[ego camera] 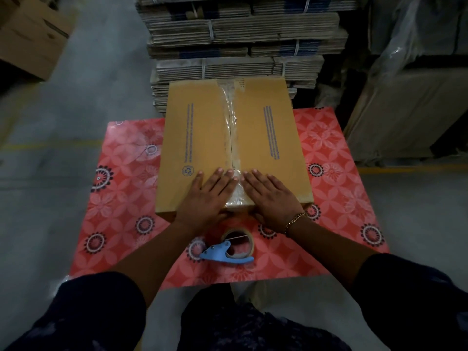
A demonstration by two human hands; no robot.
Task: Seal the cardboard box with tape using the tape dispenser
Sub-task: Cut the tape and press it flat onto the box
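Fingers [222, 177] of left hand [207, 196] spread flat, palm down, on top of cardboard box [202, 138], gripping nothing. Fingers of right hand [271, 193] likewise extended and flat, nothing held. Both hands pressed at near end of box top, one on each side of centre seam, fingertips touching or just beside clear tape [231, 127]. Gold bracelet [295, 220] on right wrist.

Tape strip laid along seam from far edge to near edge, wrinkled toward far end, folded over near edge between the hands. Flaps closed and flush. Blue printed lines on each flap, parallel to seam; recycling mark near left fingertips.

Box seated on bench [342, 198] covered in red floral sheet. Far edge of box just beside stack of flattened cartons [240, 46]; contact cannot be told. Near edge of box set back from bench front edge.

Tape dispenser [228, 250], blue handle with tape roll mounted, lying on bench between the forearms, just in front of box near edge, apart from both hands.

Open bench surface left and right of box. Bare floor [76, 97] to left of bench; another carton [27, 36] at upper left, wrapped stock [417, 84] at right.
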